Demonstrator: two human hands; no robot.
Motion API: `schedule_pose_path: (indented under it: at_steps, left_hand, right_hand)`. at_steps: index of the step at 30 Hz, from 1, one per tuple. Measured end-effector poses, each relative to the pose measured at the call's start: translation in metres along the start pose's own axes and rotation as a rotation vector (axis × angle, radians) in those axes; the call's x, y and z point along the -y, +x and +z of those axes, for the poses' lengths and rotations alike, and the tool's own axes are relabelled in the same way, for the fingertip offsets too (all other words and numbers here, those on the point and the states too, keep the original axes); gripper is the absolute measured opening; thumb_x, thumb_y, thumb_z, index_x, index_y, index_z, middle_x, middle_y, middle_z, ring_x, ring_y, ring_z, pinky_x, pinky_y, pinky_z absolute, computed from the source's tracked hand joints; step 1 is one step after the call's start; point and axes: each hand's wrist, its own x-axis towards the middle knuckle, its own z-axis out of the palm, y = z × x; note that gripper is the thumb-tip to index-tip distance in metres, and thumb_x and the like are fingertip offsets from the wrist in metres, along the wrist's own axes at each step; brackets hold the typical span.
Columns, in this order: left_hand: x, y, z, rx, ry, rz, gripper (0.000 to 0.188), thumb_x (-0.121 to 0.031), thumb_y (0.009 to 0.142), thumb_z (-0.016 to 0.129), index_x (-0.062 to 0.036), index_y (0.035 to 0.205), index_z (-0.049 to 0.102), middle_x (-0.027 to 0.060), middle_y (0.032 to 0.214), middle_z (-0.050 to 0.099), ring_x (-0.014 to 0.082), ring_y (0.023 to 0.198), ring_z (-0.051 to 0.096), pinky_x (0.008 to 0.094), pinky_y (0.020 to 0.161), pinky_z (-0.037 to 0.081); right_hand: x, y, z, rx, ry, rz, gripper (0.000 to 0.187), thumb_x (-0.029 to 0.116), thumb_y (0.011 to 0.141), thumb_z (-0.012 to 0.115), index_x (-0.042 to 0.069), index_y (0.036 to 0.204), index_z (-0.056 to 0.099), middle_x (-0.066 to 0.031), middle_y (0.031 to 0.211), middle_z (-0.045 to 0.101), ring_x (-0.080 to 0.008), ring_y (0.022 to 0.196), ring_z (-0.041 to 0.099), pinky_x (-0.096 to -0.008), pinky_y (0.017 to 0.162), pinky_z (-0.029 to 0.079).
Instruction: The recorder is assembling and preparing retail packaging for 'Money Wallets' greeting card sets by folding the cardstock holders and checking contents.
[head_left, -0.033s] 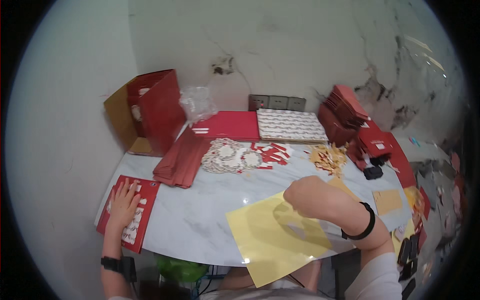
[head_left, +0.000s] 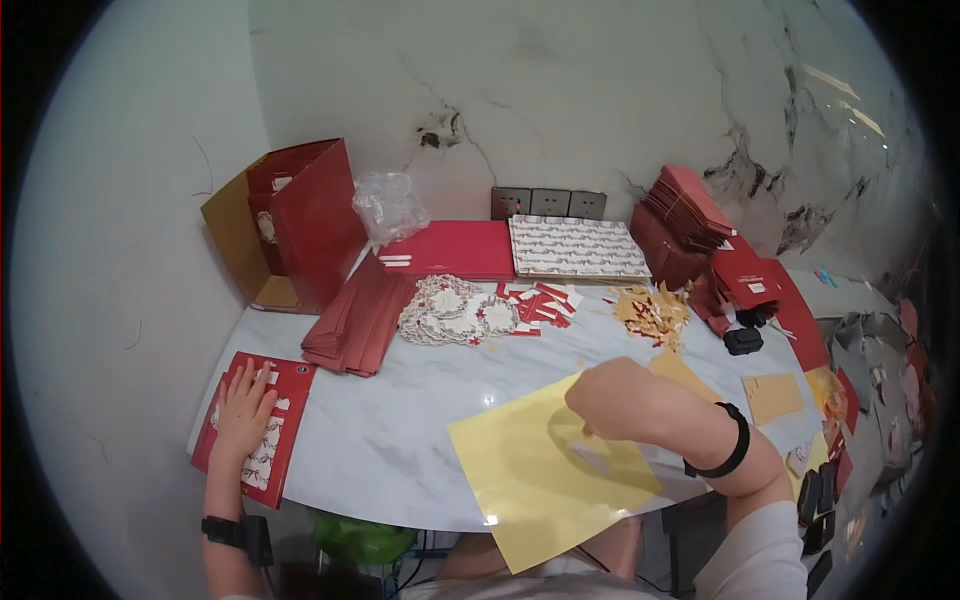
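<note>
- The front edge of the tabletop (head_left: 380, 440) is being overhung by the near corner of the yellow sheet (head_left: 525, 470).
- At the left, the red card (head_left: 297, 400) is being laid close to the table's edge, its near corner reaching the rim.
- Between card and sheet, a broad stretch of marble-look surface is being left for moving; behind, room is being bounded by piled paper goods.
- The yellow sheet, smooth and slightly glossy, is being shadowed by the right hand (head_left: 610, 398), with a pale patch showing near the fingers.
- That hand is being held curled; whether anything is being pinched, or the sheet touched, cannot be told.
- The card, bearing white patterned pieces, is being covered partly by the left hand (head_left: 243, 412), flat with fingers spread.
- The back of the surface is being taken up by red folders (head_left: 345, 325), white cut-outs (head_left: 450, 312), red strips (head_left: 545, 303) and tan scraps (head_left: 650, 318).
- Wall sockets (head_left: 550, 203) are being framed by a veined wall (head_left: 570, 100).
</note>
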Motion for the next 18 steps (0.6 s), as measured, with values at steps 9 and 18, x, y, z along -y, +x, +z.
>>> schedule_pose_path:
  at_steps: [9,18]
  left_hand:
    - [-0.03,0.032,-0.014,-0.085,-0.284,0.112,0.058,-0.044,0.107,0.04,-0.0154,0.157,0.04,0.0187,0.162,0.036,0.0348,0.153,0.027,0.0578,0.123,0.011]
    - [0.011,-0.035,-0.055,-0.073,-0.356,0.105,0.048,-0.034,0.108,0.039,-0.0152,0.151,0.05,0.0117,0.164,0.036,0.0312,0.155,0.024,0.0553,0.125,0.004]
  right_hand:
    - [-0.02,-0.005,0.037,0.213,0.133,-0.093,0.036,0.047,0.075,0.08,0.012,0.082,0.073,-0.0071,0.074,0.071,-0.0284,0.074,0.07,-0.0416,0.065,0.051]
    - [-0.013,0.005,0.044,0.143,0.267,-0.021,0.03,0.034,0.063,0.088,0.011,0.075,0.072,-0.0028,0.071,0.072,-0.0244,0.069,0.069,-0.037,0.066,0.051]
